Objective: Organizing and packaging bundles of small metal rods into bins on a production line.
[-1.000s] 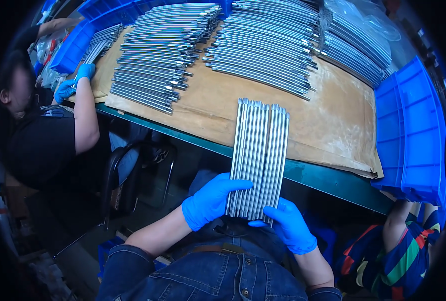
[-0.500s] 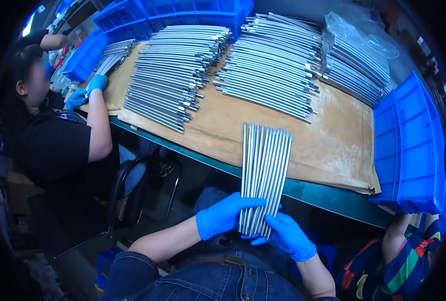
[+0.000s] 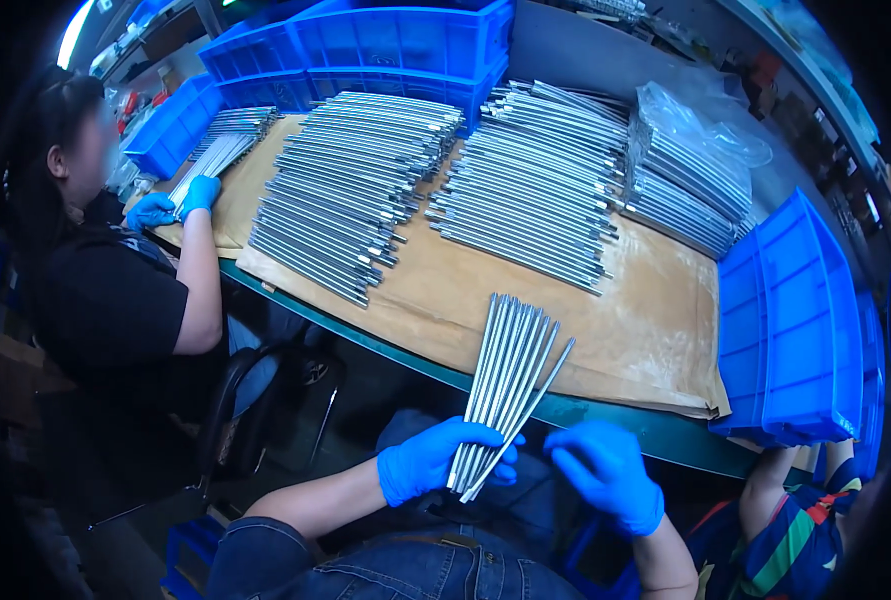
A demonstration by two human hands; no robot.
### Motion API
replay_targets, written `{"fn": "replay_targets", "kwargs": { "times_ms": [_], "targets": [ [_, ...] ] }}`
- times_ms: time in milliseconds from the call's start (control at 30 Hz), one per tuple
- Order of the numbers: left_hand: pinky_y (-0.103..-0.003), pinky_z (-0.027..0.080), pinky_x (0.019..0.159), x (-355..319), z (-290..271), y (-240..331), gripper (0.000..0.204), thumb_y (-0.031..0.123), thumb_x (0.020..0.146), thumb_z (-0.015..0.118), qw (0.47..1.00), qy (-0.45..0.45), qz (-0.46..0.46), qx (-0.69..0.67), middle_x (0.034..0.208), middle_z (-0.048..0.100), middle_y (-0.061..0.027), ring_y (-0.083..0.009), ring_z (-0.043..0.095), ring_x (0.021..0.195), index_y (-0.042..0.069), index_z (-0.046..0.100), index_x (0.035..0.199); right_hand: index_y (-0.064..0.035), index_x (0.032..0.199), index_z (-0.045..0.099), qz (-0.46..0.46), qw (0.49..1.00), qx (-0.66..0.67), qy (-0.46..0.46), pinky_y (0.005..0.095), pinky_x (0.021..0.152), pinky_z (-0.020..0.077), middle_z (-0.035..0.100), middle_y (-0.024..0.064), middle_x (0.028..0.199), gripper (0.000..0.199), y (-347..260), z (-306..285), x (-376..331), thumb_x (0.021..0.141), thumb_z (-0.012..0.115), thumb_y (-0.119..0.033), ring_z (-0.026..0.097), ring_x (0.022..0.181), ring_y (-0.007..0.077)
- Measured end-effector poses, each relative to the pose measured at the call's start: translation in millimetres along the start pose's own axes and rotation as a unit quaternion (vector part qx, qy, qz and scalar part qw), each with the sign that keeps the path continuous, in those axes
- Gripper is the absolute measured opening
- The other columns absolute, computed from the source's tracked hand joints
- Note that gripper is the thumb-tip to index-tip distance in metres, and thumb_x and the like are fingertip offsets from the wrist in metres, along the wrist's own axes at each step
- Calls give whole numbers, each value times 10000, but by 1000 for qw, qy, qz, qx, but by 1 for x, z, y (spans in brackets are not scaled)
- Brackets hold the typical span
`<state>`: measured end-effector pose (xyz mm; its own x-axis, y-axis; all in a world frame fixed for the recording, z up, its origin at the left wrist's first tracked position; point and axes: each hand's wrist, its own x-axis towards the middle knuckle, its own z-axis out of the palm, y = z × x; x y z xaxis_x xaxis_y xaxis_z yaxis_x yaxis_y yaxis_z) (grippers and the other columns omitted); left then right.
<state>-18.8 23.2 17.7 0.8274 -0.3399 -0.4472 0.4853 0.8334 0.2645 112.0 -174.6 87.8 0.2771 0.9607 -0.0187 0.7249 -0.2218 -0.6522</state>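
My left hand (image 3: 437,462), in a blue glove, is closed round the lower part of a bundle of thin metal rods (image 3: 500,380). Their upper ends fan out in front of the table edge, one rod leaning off to the right. My right hand (image 3: 610,478), gloved too, is held apart from the bundle on its right, fingers loosely bent and nothing seen in them. Beyond, on the brown-covered table, lie a wide row of similar rods (image 3: 340,195) on the left and another row (image 3: 525,190) in the middle.
More rods (image 3: 690,195) lie stacked at the far right beside clear plastic film (image 3: 700,130). Blue bins stand at the back (image 3: 395,40) and right (image 3: 790,320). At the left a co-worker with gloved hands (image 3: 180,203) handles rods. Another person's patterned sleeve (image 3: 790,545) shows lower right.
My right hand has let go of the bundle and moved off to the right. The rods in my left hand have spread and tilted. The view has shifted, so the table appears lower.
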Motion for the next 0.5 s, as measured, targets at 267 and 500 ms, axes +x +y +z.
{"fn": "replay_targets", "kwargs": {
  "times_ms": [267,500],
  "targets": [
    [-374,538,729,-20,18,30,393,239,872,518,999,1,-46,16,857,626,-155,-252,645,760,-71,513,1114,-51,1189,513,-234,953,-189,37,454,1016,328,512,173,1214,465,3,2,113,740,631,-85,446,1186,338],
    [-375,531,749,-21,43,81,489,366,916,428,978,-200,55,31,907,624,-187,-261,645,791,-68,509,1126,-37,1087,543,-302,949,87,20,405,926,416,588,127,1051,404,17,7,155,695,634,-77,568,978,273]
  ]
}}
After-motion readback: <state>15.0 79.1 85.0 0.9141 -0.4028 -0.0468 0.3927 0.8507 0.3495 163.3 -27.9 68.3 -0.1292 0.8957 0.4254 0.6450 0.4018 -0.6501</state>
